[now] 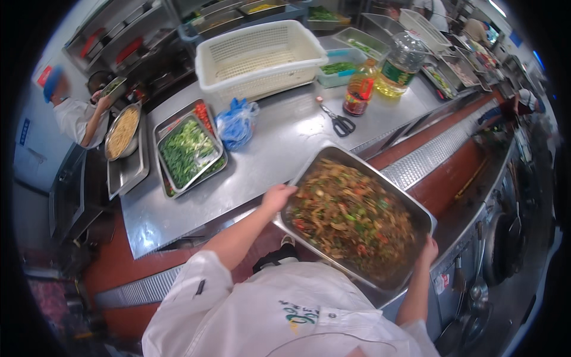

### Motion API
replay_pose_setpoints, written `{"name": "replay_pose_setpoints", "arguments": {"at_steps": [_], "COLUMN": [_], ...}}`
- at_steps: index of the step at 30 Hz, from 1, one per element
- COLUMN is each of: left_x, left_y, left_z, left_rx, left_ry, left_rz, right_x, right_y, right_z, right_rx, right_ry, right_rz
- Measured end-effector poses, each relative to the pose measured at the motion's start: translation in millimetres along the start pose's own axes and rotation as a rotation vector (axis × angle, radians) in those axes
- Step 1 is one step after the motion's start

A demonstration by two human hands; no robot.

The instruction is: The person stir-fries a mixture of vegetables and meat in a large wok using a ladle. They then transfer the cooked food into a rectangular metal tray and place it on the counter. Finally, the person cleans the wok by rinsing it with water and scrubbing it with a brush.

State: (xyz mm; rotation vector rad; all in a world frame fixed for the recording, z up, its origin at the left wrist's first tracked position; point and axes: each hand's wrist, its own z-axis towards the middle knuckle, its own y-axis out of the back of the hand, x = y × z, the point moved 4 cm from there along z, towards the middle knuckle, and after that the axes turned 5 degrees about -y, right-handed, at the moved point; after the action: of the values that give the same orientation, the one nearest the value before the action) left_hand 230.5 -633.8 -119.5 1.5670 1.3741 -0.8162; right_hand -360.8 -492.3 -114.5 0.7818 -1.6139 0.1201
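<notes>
A deep rectangular stainless steel pan filled with a cooked noodle and vegetable dish is held up in front of my body, at the edge of the steel table. My left hand grips its left side, fingers partly hidden by the rim. On the opposite side my right hand holds the pan's edge. Beyond the pan, black-handled scissors lie on the tabletop. Near them stand a bottle of dark red and amber contents with a red handle and a large oil jug.
The steel table also bears a white plastic basket, a blue plastic bag and a tray of chopped greens. A person stands at the left. Woks and ladles line the right side. A grated floor drain runs beyond the table.
</notes>
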Motion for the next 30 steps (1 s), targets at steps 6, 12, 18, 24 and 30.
{"name": "replay_pose_setpoints", "arguments": {"at_steps": [6, 12, 18, 24, 30], "left_x": [51, 84, 76, 70, 51], "left_y": [103, 162, 167, 125, 82], "left_z": [6, 6, -37, -51, -46], "left_rx": [-0.286, -0.411, -0.472, -0.524, -0.595], "left_ry": [0.146, 0.172, 0.212, 0.215, 0.249], "left_rz": [-0.257, -0.453, -0.607, -0.837, -0.944], "right_x": [103, 143, 157, 194, 237], "right_y": [-193, -318, -399, -465, -444], "right_z": [-31, -57, -57, -33, -49], "right_rx": [0.252, 0.475, 0.654, 0.820, 0.682], "right_ry": [0.133, 0.282, 0.366, 0.498, 0.854], "right_rz": [-0.231, -0.453, -0.461, -0.529, -0.515]}}
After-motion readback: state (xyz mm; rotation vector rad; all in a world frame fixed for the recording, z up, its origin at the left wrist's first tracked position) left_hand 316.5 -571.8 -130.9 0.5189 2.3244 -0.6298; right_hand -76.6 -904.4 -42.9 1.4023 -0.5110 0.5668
